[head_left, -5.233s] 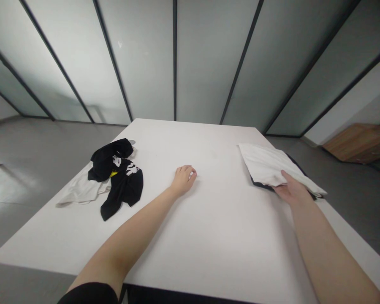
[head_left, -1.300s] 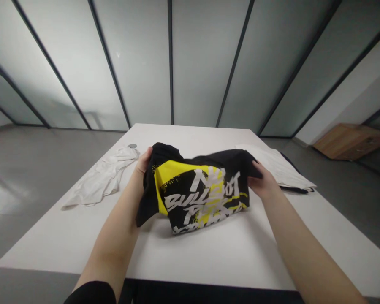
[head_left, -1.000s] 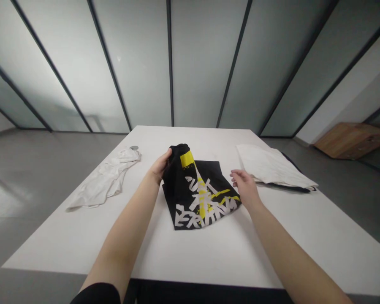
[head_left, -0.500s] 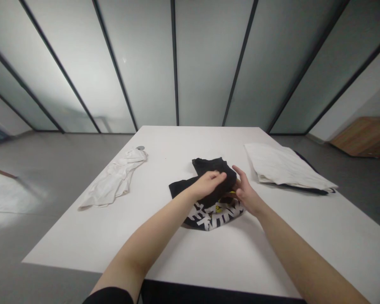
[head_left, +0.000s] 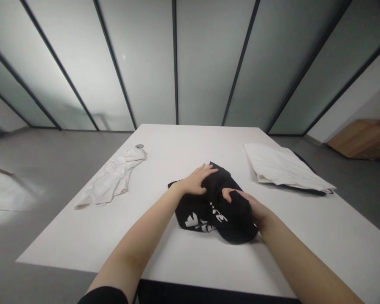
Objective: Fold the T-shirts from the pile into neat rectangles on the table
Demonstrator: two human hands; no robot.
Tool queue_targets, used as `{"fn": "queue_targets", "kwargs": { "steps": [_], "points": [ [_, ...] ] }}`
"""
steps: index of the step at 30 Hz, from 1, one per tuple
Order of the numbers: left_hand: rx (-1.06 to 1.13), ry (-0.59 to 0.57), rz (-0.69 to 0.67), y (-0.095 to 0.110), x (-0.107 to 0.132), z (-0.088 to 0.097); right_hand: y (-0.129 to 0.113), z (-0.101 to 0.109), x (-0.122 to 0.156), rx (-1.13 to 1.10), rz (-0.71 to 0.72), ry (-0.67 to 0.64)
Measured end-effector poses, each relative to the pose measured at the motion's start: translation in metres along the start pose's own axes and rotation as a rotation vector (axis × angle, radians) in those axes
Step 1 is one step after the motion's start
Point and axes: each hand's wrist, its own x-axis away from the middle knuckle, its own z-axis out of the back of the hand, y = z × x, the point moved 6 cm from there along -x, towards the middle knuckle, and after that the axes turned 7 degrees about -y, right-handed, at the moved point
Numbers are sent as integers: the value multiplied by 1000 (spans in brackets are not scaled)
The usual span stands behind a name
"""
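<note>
A bunched black T-shirt [head_left: 218, 202] with white lettering lies near the middle of the white table [head_left: 190, 261]. On its upper left part rests my left hand [head_left: 196, 180], palm down with the fingers stretched apart. At the right side of the shirt, my right hand [head_left: 251, 204] grips a fold of the cloth; its thumb lies on top and the other fingers are mostly hidden by the fabric. Part of the print is covered by the folds.
A crumpled white garment [head_left: 114, 177] lies along the table's left edge, with a small grey disc [head_left: 139, 146] behind it. Folded white cloth [head_left: 285, 166] sits on dark cloth at the right. Frosted glass panels [head_left: 152, 63] stand beyond the table.
The right side of the T-shirt has been folded over toward me, covering much of the print and the yellow patch. My left hand has shifted left and spread its fingers; my right hand has closed on cloth.
</note>
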Motion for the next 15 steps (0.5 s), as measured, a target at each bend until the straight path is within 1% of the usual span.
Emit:
{"fn": "queue_targets", "kwargs": {
  "steps": [2,4,6,7,9,11,13,15],
  "points": [
    [17,-53,-55,15,-4,-8,0,-4,2,59,-40,-50],
    [28,-119,-108,33,-9,-14,0,-3,5,102,-53,-70],
    [36,-194,-162,51,-12,-19,-4,4,9,103,-33,-41],
    [48,-219,-184,58,-13,-20,-7,9,12,80,-18,-5],
    [100,-235,-200,66,-14,-18,-15,24,19,25,34,114],
    [186,-223,-182,64,-12,-12,-29,45,27,24,120,279],
    [283,-180,-113,54,-8,-2,-47,68,37,146,230,472],
    [375,-90,-13,39,-3,14,-63,90,45,372,319,657]
  ]
}}
